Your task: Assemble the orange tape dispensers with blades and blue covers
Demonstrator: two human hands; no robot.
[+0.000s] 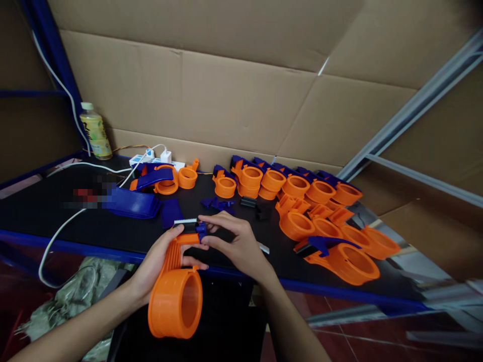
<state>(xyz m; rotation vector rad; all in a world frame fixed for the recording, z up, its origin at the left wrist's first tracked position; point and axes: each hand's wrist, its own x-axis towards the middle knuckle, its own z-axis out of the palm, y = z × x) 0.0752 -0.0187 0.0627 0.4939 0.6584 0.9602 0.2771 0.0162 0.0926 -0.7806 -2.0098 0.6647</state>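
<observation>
My left hand (pixel 158 256) is wrapped round the handle of an orange tape dispenser (pixel 175 304), whose round hub hangs down over the table's front edge. Its thumb presses beside a black roller (pixel 186 228) and a white toothed blade (pixel 185 221) at the dispenser's head. With thumb and index finger, my right hand (pixel 236 241) pinches a small blue plastic part (pixel 202 231) at the right end of that head. Behind my hands lie loose blue parts (pixel 219 204) and black rollers (pixel 248 202).
Orange dispenser bodies (pixel 297 223) and blue-topped dispensers (pixel 273 178) fill the table's right half. A stack of blue plates (pixel 134 203), a power strip (pixel 177 164), white cables (pixel 64 236) and a bottle (pixel 96 133) are at left. Cardboard (pixel 226 100) walls the back.
</observation>
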